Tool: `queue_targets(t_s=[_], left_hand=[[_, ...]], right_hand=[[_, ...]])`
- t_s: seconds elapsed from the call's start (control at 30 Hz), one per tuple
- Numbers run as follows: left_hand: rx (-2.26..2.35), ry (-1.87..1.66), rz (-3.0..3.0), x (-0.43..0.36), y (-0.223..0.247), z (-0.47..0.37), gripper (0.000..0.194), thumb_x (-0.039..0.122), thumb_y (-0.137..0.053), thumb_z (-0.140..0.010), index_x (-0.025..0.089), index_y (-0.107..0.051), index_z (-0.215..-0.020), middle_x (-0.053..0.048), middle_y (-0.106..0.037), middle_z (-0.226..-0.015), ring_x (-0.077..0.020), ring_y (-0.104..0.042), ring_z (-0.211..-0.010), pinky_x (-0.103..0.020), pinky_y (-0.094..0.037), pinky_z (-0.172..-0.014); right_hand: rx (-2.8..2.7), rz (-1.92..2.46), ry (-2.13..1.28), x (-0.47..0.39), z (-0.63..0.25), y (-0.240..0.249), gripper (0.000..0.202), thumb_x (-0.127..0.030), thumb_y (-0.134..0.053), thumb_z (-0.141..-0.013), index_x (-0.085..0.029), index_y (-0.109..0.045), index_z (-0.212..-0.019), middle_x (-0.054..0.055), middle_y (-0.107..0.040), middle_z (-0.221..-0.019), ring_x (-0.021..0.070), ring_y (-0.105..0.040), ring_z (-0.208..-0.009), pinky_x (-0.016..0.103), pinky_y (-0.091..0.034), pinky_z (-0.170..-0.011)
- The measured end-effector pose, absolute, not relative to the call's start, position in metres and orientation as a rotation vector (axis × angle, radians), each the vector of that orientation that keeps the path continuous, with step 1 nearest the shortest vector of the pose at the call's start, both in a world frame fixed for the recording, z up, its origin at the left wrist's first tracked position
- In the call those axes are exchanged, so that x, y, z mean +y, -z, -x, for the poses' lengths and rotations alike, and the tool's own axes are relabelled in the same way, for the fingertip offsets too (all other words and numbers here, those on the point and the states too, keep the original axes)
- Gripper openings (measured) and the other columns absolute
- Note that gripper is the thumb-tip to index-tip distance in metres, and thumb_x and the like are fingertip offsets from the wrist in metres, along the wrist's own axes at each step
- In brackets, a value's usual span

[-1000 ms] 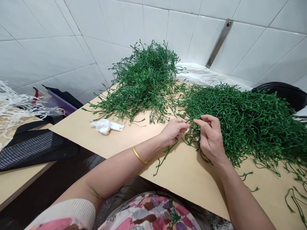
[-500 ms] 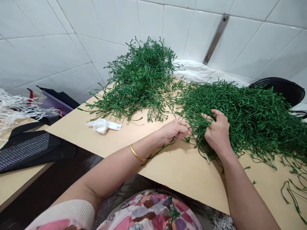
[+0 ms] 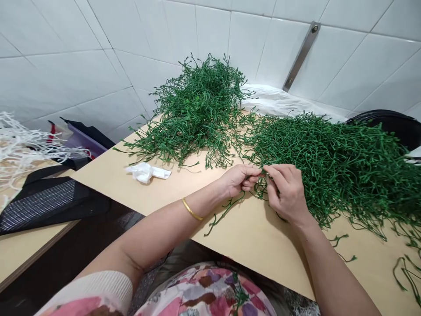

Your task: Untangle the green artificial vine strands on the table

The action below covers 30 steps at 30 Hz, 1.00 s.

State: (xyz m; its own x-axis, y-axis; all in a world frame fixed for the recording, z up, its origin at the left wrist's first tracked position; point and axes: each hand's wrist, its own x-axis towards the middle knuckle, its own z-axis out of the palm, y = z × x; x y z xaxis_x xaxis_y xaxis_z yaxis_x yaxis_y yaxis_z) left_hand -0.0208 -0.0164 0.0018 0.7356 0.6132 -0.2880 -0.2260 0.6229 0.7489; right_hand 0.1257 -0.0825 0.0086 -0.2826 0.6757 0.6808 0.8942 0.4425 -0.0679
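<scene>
Strands [image 3: 225, 213] trail toward seven o'clock from the left hand [image 3: 237, 181], which grips them; the right hand [image 3: 288, 193] meets it, grip unclear. Steady, light pinching should avoid snagging the green pile [image 3: 315, 153] at three o'clock.

Thin green strands [image 3: 226, 208], knobbed at their ends (some gently curled), are pinched between the hands [image 3: 263, 171] and trail over the table [image 3: 171, 195].

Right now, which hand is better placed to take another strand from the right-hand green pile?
Probably the right hand: it is beside that pile, while the left hand is farther off, holding strands.
</scene>
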Motion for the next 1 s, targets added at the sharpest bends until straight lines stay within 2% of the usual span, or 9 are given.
queue_targets(t_s=[0.1,0.2,0.33,0.47,0.57,0.7,0.77,0.87,1.0], left_hand=[[0.568,-0.535,-0.764,-0.019,-0.003,0.02,0.011,0.019,-0.054,-0.072,0.012,-0.051,-0.065,0.007,-0.029,-0.045,-0.0012,-0.018,-0.036,-0.016,-0.009,-0.036],[0.654,-0.667,-0.813,-0.021,-0.005,0.018,0.019,0.016,-0.056,-0.071,0.015,-0.041,-0.059,0.006,-0.033,-0.045,-0.0008,-0.018,-0.035,-0.017,-0.007,-0.037],[0.729,-0.821,-0.862,-0.023,-0.006,0.016,0.024,0.018,-0.057,-0.072,0.016,-0.038,-0.059,0.007,-0.034,-0.044,-0.001,-0.019,-0.035,-0.019,-0.007,-0.038],[0.682,-0.816,-0.929,-0.025,-0.008,0.017,0.028,0.023,-0.06,-0.071,0.015,-0.037,-0.057,0.007,-0.032,-0.044,-0.0011,-0.019,-0.037,-0.02,-0.008,-0.04],[0.649,-0.798,-1.01,-0.027,-0.01,0.017,0.031,0.026,-0.061,-0.071,0.015,-0.036,-0.055,0.008,-0.03,-0.044,-0.0014,-0.019,-0.039,-0.02,-0.008,-0.042],[0.608,-0.749,-1.07,-0.029,-0.011,0.017,0.028,0.027,-0.058,-0.072,0.015,-0.038,-0.056,0.007,-0.031,-0.046,-0.0021,-0.02,-0.042,-0.02,-0.01,-0.044],[0.603,-0.739,-1.094,-0.03,-0.011,0.017,0.029,0.03,-0.06,-0.07,0.015,-0.039,-0.056,0.007,-0.031,-0.046,-0.0025,-0.021,-0.043,-0.021,-0.011,-0.044],[0.584,-0.751,-1.127,-0.029,-0.01,0.017,0.032,0.034,-0.063,-0.067,0.015,-0.04,-0.055,0.008,-0.029,-0.046,-0.0031,-0.022,-0.044,-0.021,-0.012,-0.045],[0.596,-0.738,-1.125,-0.028,-0.007,0.017,0.03,0.033,-0.061,-0.069,0.015,-0.041,-0.056,0.008,-0.029,-0.045,-0.003,-0.02,-0.043,-0.021,-0.012,-0.045]], right_hand=[[-2.028,1.408,0.428,-0.08,-0.126,-0.005,0.019,-0.018,-0.048,-0.081,-0.018,-0.059,-0.096,0.006,-0.061,-0.085,0.0206,-0.049,-0.086,0.035,-0.035,-0.076],[-2.043,1.41,0.385,-0.081,-0.125,-0.006,0.014,-0.02,-0.047,-0.083,-0.017,-0.06,-0.087,0.005,-0.061,-0.075,0.0186,-0.05,-0.078,0.034,-0.034,-0.073],[-2.103,1.319,0.113,-0.083,-0.121,-0.008,0.015,-0.022,-0.046,-0.085,-0.017,-0.06,-0.082,0.003,-0.063,-0.074,0.0152,-0.053,-0.071,0.032,-0.036,-0.072],[-1.928,1.307,-0.333,-0.084,-0.123,-0.01,0.028,-0.032,-0.04,-0.089,-0.017,-0.06,-0.076,0.004,-0.06,-0.073,0.0149,-0.054,-0.07,0.029,-0.04,-0.065],[-1.665,1.233,-0.57,-0.082,-0.129,-0.01,0.038,-0.042,-0.035,-0.089,-0.018,-0.062,-0.081,0.005,-0.06,-0.079,0.0156,-0.055,-0.073,0.029,-0.043,-0.065],[-1.482,1.103,-0.798,-0.079,-0.137,-0.012,0.063,-0.051,-0.01,-0.09,-0.018,-0.064,-0.083,0.008,-0.062,-0.081,0.0166,-0.057,-0.07,0.033,-0.047,-0.065],[-1.542,1.15,-0.759,-0.078,-0.137,-0.014,0.056,-0.05,-0.017,-0.09,-0.019,-0.064,-0.086,0.008,-0.062,-0.085,0.0167,-0.057,-0.073,0.033,-0.047,-0.067],[-1.724,1.255,-0.557,-0.079,-0.133,-0.015,0.024,-0.037,-0.047,-0.084,-0.02,-0.063,-0.091,0.005,-0.062,-0.096,0.0171,-0.057,-0.086,0.031,-0.045,-0.073],[-1.848,1.361,-0.432,-0.082,-0.127,-0.014,0.018,-0.026,-0.051,-0.082,-0.02,-0.06,-0.096,0.005,-0.062,-0.093,0.0163,-0.056,-0.082,0.031,-0.044,-0.073]])
